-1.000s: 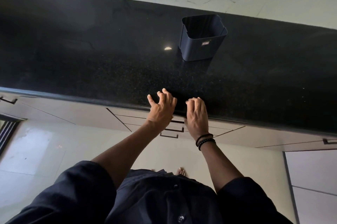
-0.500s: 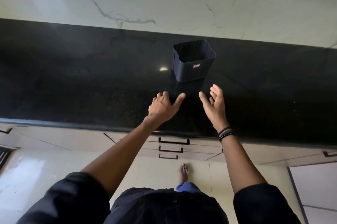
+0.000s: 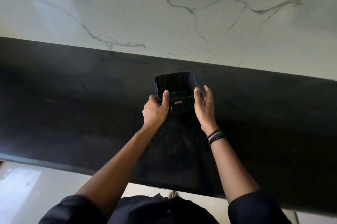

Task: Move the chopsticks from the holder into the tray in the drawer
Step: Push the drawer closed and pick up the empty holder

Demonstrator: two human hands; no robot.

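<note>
Left hand [image 3: 155, 112] pinches the holder [image 3: 182, 108] at its near-left corner, thumb hooked over the rim. Right hand [image 3: 205, 107] is spread, cupping the right wall; contact unclear. The holder stands upright mid-counter [image 3: 73, 114], squarish, mouth up, no chopsticks visible inside. Likely light, stiff, slick plastic, so the rim corners look the best grip.

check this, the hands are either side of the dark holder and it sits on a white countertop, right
Not quite. In the head view the countertop is black, not white. The rest holds: the left hand and right hand are either side of the dark holder sitting on it.
</note>
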